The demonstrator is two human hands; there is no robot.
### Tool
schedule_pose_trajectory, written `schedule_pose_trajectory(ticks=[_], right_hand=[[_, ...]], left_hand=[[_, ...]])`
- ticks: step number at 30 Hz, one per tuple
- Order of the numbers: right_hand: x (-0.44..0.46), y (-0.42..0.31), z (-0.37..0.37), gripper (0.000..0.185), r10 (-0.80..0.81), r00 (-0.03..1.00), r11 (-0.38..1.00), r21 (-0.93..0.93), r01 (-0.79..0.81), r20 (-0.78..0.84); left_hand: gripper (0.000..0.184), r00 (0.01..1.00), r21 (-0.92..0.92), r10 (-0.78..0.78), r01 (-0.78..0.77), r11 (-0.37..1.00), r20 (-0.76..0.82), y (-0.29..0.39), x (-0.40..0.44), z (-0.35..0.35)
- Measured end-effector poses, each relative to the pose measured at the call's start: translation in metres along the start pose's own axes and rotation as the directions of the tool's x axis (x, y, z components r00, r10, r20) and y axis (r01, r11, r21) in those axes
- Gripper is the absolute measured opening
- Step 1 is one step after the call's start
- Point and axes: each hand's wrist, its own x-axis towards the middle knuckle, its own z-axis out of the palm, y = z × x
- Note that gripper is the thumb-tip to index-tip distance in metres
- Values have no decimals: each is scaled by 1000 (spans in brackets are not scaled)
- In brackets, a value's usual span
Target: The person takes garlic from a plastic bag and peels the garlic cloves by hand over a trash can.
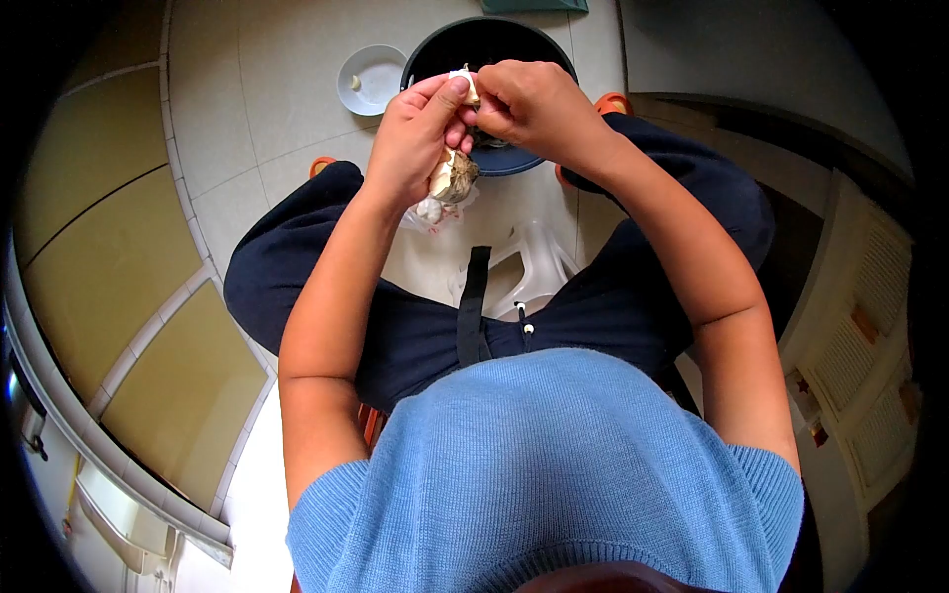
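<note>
Over the near-left part of a dark round bin (534, 163), my left hand (420, 133) pinches a pale garlic clove (466, 85) between thumb and forefinger. Its lower fingers are curled beside a partly broken garlic bulb (454, 178) with dry roots, which hangs below the palm. My right hand (529, 99) is closed, its fingertips against the right side of the clove; what they grip is hidden. Beneath the bulb lies a plastic bag (432, 212) with whitish garlic in it.
A white bowl (374, 99) with one small pale piece stands on the tiled floor left of the bin. A white plastic stool (534, 259) is between my legs. Orange footwear (613, 103) shows beside the bin. Cabinets line the left side.
</note>
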Motion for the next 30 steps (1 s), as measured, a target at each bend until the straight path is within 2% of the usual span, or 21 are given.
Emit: schedule_pose_trajectory(ticks=[7,13,15,17,20,24,26,27,30], right_hand=[[-2,-4,2,21,39,998,998,-48,-41,-43],[-1,-2,1,18,85,994,990,121,-77,-62],[2,-7,-4,18,221,975,849,496,-182,-20],[4,2,-2,18,249,968,812,539,-222,24],[9,3,-7,20,374,924,663,674,-327,81],[6,5,-5,20,410,911,638,700,-321,43],[4,8,-3,18,367,925,724,593,-353,103],[5,8,-1,18,365,925,725,592,-352,104],[6,10,0,19,320,947,751,605,-266,19]], left_hand=[[23,998,2,52,-52,999,-19,-2,0,5],[26,994,37,110,-110,993,13,-1,0,8],[27,993,30,120,-121,992,18,6,0,7],[28,990,6,142,-143,990,7,12,2,9],[31,988,-1,155,-155,988,-14,14,0,12],[33,986,-28,163,-164,986,-38,12,1,9],[34,985,-35,165,-167,985,-51,13,1,9],[33,982,-31,172,-175,984,-76,13,1,10],[30,978,-48,174,-180,983,-112,11,1,12]])
